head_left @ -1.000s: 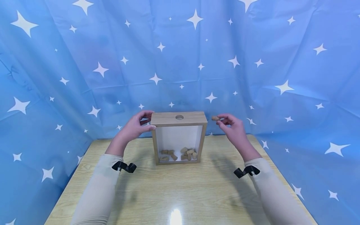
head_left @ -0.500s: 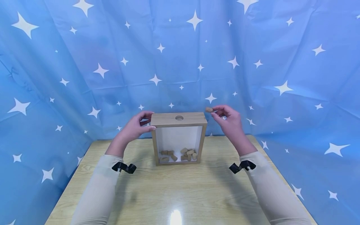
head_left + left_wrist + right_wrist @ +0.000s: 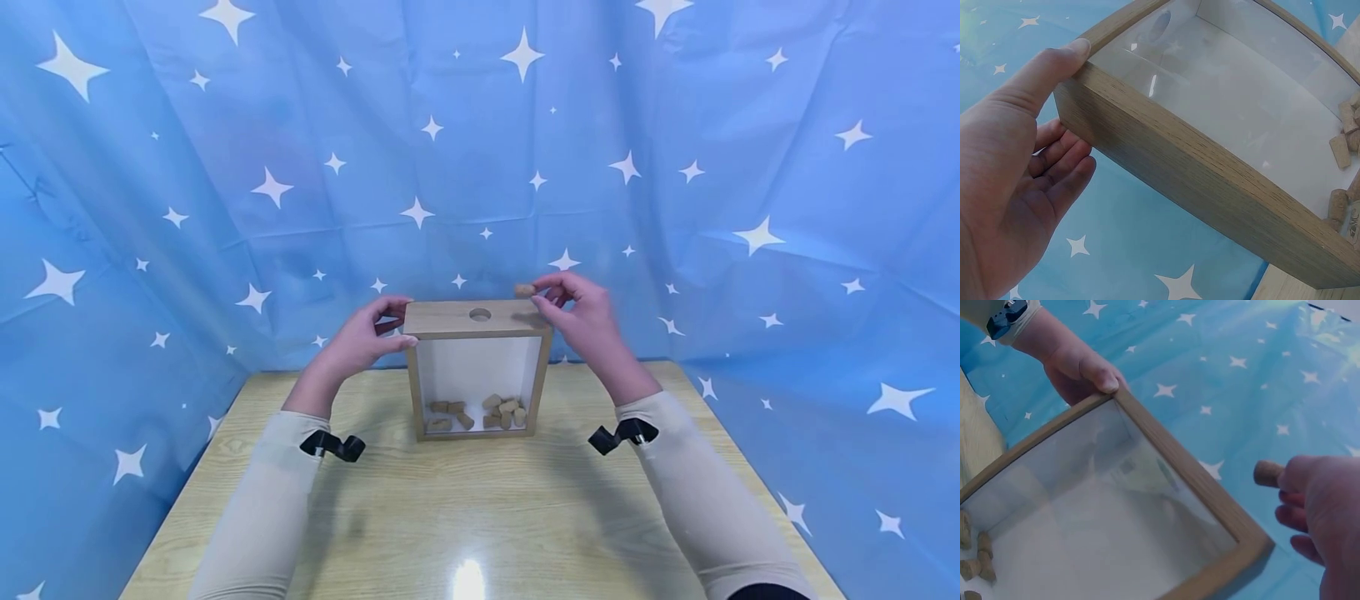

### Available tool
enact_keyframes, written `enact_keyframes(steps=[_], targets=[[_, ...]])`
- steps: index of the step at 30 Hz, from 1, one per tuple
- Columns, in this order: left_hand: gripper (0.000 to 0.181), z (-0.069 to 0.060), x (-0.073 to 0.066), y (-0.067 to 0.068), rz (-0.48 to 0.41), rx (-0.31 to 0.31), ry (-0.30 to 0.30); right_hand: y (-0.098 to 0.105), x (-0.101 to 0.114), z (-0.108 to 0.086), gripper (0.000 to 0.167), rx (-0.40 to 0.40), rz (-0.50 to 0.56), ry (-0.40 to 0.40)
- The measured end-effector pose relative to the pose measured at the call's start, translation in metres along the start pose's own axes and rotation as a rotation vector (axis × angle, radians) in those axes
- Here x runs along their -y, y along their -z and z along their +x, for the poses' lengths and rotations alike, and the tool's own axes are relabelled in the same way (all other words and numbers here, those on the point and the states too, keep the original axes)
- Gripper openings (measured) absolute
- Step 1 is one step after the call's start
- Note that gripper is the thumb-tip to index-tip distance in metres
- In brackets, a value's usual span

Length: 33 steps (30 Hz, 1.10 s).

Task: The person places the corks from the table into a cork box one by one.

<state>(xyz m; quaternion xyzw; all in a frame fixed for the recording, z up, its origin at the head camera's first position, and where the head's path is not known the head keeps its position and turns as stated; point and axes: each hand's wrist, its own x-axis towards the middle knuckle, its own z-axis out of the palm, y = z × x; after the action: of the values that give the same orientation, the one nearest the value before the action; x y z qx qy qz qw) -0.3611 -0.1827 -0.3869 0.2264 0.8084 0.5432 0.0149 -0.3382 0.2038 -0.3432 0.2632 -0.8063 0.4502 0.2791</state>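
A wooden box with a clear front [image 3: 480,321] stands upright near the table's back edge, a round hole [image 3: 480,315] in its top. Several corks [image 3: 504,412] lie on its floor behind the pane. With thumb at the front and fingers behind, my left hand [image 3: 362,337] grips the box's upper left corner; the left wrist view shows the thumb on the frame [image 3: 1147,125]. My right hand [image 3: 581,312] pinches a single cork [image 3: 524,291] above the right end of the top, to the right of the hole. That cork [image 3: 1267,473] sticks out sideways from the fingertips.
The light wooden table [image 3: 465,500] extends in front of the box. A blue curtain with white stars [image 3: 480,150] hangs close behind and at both sides. Each sleeve carries a black wrist mount [image 3: 333,446].
My right hand has moved left and upward with the cork, from beside the box to over the right end of its top. My left hand and the box stay in place.
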Motion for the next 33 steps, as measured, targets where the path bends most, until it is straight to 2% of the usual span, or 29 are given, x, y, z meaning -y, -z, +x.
enact_keyframes(steps=[8,13,22,33], targets=[[0.073,-0.002,-0.001,-0.002,0.006,-0.004,0.008,-0.017,0.009,0.008,0.017,0.165,-0.030,0.042],[0.074,-0.002,-0.002,-0.002,0.009,-0.004,0.010,-0.024,0.018,0.013,0.014,0.223,-0.090,0.048],[0.074,-0.002,0.000,-0.001,0.012,-0.003,0.010,-0.034,0.022,0.018,0.013,0.291,-0.181,0.136],[0.074,0.000,0.000,-0.001,0.016,-0.007,0.005,-0.039,0.019,0.019,0.013,0.295,-0.206,0.183]])
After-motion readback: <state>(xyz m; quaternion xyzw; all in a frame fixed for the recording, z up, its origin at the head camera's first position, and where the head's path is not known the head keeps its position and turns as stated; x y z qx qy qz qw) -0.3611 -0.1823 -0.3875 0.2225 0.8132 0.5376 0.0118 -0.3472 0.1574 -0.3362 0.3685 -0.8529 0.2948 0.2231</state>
